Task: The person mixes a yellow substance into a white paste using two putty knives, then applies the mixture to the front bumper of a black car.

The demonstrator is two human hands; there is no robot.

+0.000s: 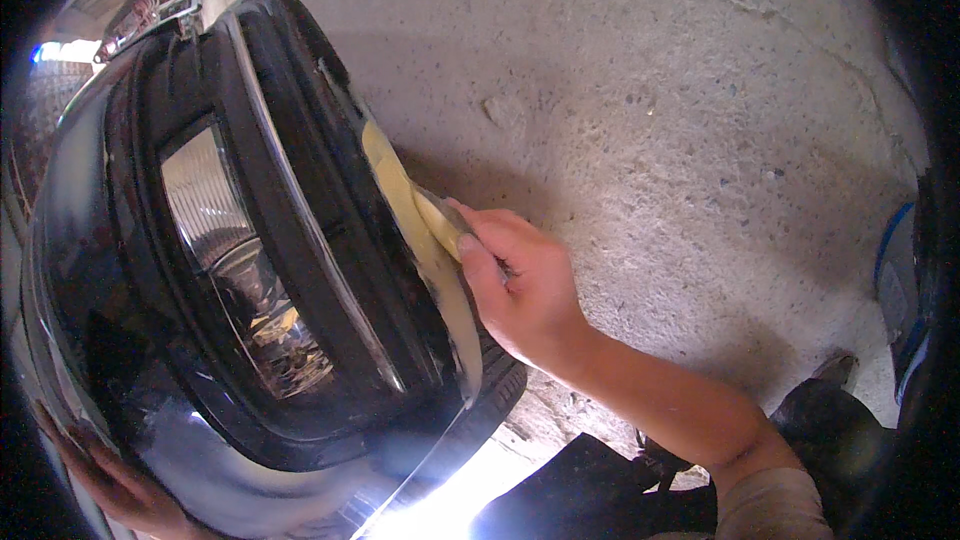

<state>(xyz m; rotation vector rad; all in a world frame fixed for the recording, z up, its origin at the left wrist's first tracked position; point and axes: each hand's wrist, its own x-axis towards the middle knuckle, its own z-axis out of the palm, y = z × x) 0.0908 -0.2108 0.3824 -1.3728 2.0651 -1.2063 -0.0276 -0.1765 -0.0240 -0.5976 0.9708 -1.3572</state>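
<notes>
A black car bumper (90,240) with a clear lamp (205,190) and a chrome strip (285,160) fills the left of the head view. Yellow filler (395,185) coats a band along its right-hand edge, turning paler lower down. My right hand (515,285) pinches a thin grey spreader (450,220) with yellow paste on it, held against that band. At the lower left, my left hand (115,485), in shadow and partly cut off, lies against the bumper's glossy surface with its fingers stretched out.
A rough, cracked concrete floor (680,110) is beside the bumper. A tyre (50,100) and metal clutter (160,5) lie at the upper left. A dark shoe or knee (820,440) shows at lower right, a blue-edged grey object (895,280) at the right rim.
</notes>
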